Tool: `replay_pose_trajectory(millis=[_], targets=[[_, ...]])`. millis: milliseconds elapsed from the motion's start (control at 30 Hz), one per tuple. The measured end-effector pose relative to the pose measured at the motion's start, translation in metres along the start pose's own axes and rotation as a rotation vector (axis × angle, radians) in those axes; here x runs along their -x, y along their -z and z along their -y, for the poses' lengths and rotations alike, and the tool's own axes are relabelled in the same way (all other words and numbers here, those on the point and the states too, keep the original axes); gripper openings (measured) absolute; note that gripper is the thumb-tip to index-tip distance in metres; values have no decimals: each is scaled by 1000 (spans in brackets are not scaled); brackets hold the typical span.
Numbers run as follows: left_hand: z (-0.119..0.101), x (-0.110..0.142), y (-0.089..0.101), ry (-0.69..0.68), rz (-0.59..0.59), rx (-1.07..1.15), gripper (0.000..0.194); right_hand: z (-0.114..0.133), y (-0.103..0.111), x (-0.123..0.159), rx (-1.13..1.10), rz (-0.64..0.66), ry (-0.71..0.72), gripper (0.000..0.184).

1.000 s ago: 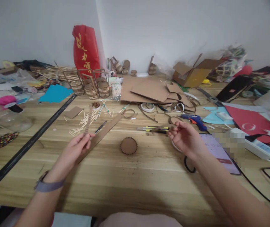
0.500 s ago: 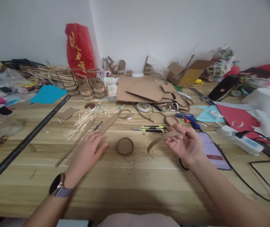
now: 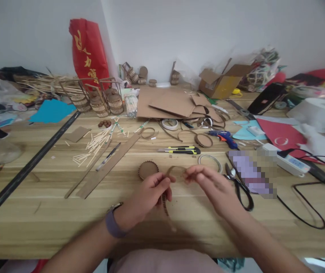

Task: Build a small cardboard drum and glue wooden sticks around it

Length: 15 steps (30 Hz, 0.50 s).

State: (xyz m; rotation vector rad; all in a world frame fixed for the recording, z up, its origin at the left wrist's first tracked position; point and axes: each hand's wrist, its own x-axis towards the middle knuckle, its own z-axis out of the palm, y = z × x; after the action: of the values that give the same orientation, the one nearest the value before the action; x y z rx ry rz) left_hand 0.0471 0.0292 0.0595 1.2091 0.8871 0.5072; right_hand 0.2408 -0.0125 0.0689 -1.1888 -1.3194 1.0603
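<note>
My left hand (image 3: 148,195) pinches a narrow corrugated cardboard strip (image 3: 165,208) between thumb and fingers. One part of the strip hangs below that hand; another arcs over towards my right hand (image 3: 212,187). The right fingertips are closed together at the strip's far end, slightly blurred. Just behind my left hand lies a round shallow cardboard piece (image 3: 148,169) with a ridged rim, partly covered by the hand. A second round cardboard piece (image 3: 204,140) sits farther back. Black-handled scissors (image 3: 243,195) and a roll of tape (image 3: 210,163) lie beside my right hand.
Two yellow-black utility knives (image 3: 182,149) lie ahead, with a blue glue gun (image 3: 225,138) to their right. Left are cut sticks (image 3: 94,144), a pen (image 3: 108,156) and a long cardboard strip (image 3: 111,165). Small baskets (image 3: 100,106) stand behind. A phone (image 3: 246,170) and cables are right.
My left hand has moved right from the long cardboard strip and taken hold of the narrow strip. My right hand has come left and lower, uncovering the scissors and tape roll.
</note>
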Motion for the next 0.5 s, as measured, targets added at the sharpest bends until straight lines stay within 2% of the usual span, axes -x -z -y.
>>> replay_pose_trajectory(millis=[67,133,167,233,300,400,500], targets=[[6,-3,-9,50,-21,215,52,-2,-6,18,334,65,153,27],[13,-5,-18,47,-51,377,54,-9,-14,36,534,118,258,42],[17,-6,-23,46,-68,432,55,-14,-17,44,610,107,280,47],[22,-7,-33,59,-76,485,53,-24,-23,58,733,19,282,42],[24,-5,-42,58,-71,439,48,-33,-26,67,810,-92,303,33],[21,-2,-55,7,-27,148,34,-38,-21,77,864,-202,380,30],[18,-2,-64,25,166,-73,34,-30,2,96,897,-293,366,32]])
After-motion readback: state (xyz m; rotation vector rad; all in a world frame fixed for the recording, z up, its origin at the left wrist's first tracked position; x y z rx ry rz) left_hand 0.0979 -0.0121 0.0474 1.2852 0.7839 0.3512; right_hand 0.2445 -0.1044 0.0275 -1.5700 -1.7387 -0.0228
